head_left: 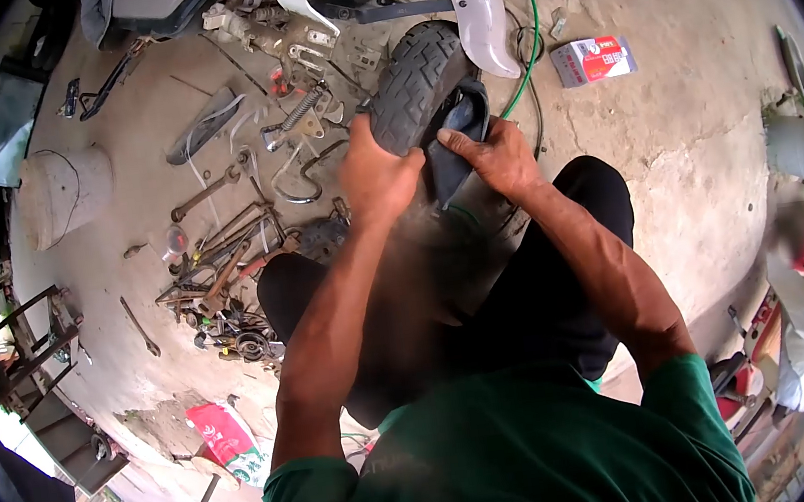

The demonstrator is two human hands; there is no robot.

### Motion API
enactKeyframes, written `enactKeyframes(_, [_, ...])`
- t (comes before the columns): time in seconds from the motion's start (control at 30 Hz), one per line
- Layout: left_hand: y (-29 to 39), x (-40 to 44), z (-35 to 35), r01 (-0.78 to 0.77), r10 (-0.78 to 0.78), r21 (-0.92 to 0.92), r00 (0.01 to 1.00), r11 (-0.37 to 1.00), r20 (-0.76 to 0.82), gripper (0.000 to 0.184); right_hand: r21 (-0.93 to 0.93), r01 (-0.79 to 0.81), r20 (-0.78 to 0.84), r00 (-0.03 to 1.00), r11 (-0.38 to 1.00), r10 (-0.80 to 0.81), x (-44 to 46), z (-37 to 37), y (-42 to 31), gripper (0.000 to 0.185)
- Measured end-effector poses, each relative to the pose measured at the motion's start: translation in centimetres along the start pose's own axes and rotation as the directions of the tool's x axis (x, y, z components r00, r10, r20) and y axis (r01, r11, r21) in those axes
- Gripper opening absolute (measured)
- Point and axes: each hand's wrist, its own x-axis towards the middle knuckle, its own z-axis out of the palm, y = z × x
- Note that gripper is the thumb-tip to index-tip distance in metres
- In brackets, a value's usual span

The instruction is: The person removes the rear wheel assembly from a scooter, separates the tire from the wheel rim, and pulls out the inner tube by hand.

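In front of my knees stands a black treaded tyre [418, 76], under a pale mudguard [482, 9]. My left hand [381, 172] is closed on the near left side of the tyre, thumb toward its open edge. A dark, limp rubber inner tube [458, 163] hangs out of the tyre's right side. My right hand [502, 155] pinches this tube, with the thumb on top and the fingers partly hidden behind it. The inside of the tyre is mostly out of sight.
Wrenches [207, 194] and metal parts lie spread on the floor at left, with a coil spring [303, 109] near the tyre. A green hose [530, 38] runs past on the right, near a red and white box [594, 61]. A white bucket [65, 195] stands far left.
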Motion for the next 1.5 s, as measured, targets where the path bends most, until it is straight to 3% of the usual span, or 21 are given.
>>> enactKeyframes(0.07, [-0.3, 0.1, -0.1, 0.018, -0.017, -0.014, 1.000, 1.000, 0.021, 0.059, -0.134, 0.033, -0.043, 0.998, 0.990, -0.039, -0.1, -0.1, -1.0, 0.053])
enactKeyframes(0.17, [-0.2, 0.4, -0.9, 0.041, -0.041, -0.013, 0.998, 0.999, 0.056, 0.060, -0.625, 0.100, -0.059, 0.983, 0.774, -0.174, -1.2, -0.6, -1.3, 0.048])
enactKeyframes(0.27, [-0.5, 1.0, -1.2, 0.058, -0.055, -0.034, 0.995, 0.998, 0.079, 0.061, -0.545, 0.543, -0.009, 0.758, 0.639, -0.652, -1.8, -1.9, -0.5, 0.043])
enactKeyframes(0.3, [-0.7, 1.1, -1.2, 0.060, -0.056, -0.043, 0.994, 0.997, 0.090, 0.061, -0.554, 0.684, 0.136, 0.638, 0.476, -0.758, -1.1, -2.9, -0.4, 0.049])
enactKeyframes(0.4, [-1.4, 1.5, -1.4, 0.043, -0.037, -0.073, 0.996, 0.996, 0.085, 0.062, -0.527, 0.813, 0.367, 0.482, 0.249, -0.796, -0.1, -4.0, -2.4, 0.060])
enactKeyframes(0.43, [-1.6, 1.6, -1.5, 0.032, -0.027, -0.066, 0.996, 0.997, 0.087, 0.065, -0.553, 0.808, 0.427, 0.484, 0.202, -0.764, 0.3, -4.2, -2.5, 0.070])
enactKeyframes(0.53, [-1.7, 1.8, -1.7, 0.032, -0.027, -0.056, 0.995, 0.998, 0.101, 0.068, -0.534, 0.842, 0.563, 0.422, 0.078, -0.711, 1.8, -2.7, -2.9, 0.075])
enactKeyframes(0.67, [-1.6, 1.9, -1.6, 0.064, -0.058, -0.068, 0.994, 0.996, 0.094, 0.065, -0.532, 0.842, 0.530, 0.416, 0.093, -0.739, 3.8, -1.5, -1.3, 0.068])
enactKeyframes(0.77, [-1.8, 2.1, -1.8, 0.069, -0.061, -0.097, 0.994, 0.993, 0.088, 0.065, -0.507, 0.861, 0.512, 0.336, 0.038, -0.791, 3.9, -1.3, -1.2, 0.047])
enactKeyframes(0.87, [-2.0, 2.3, -1.5, 0.062, -0.054, -0.107, 0.996, 0.992, 0.076, 0.065, -0.527, 0.849, 0.498, 0.346, 0.039, -0.795, 4.2, -0.9, -1.2, 0.042])
enactKeyframes(0.97, [-1.9, 2.2, -1.5, 0.051, -0.044, -0.107, 0.997, 0.993, 0.069, 0.065, -0.484, 0.872, 0.499, 0.344, 0.073, -0.796, 4.8, -1.0, -0.2, 0.045])
enactKeyframes(1.07, [-1.9, 2.1, -1.5, 0.040, -0.033, -0.117, 0.997, 0.992, 0.066, 0.065, -0.451, 0.891, 0.509, 0.304, 0.052, -0.805, 5.2, -1.3, -0.5, 0.067])
enactKeyframes(1.17, [-2.0, 2.1, -1.5, 0.030, -0.024, -0.117, 0.998, 0.993, 0.053, 0.064, -0.453, 0.888, 0.493, 0.320, 0.075, -0.809, 5.3, -1.6, -1.4, 0.052])
enactKeyframes(1.37, [-2.0, 1.8, -1.4, 0.033, -0.028, -0.108, 0.999, 0.994, 0.045, 0.063, -0.535, 0.844, 0.398, 0.290, 0.037, -0.870, 4.8, -0.1, -0.1, 0.055])
enactKeyframes(1.5, [-2.2, 1.6, -1.4, 0.021, -0.017, -0.137, 0.999, 0.990, 0.033, 0.063, -0.537, 0.844, 0.449, 0.306, 0.020, -0.839, 4.6, 0.0, 0.0, 0.057])
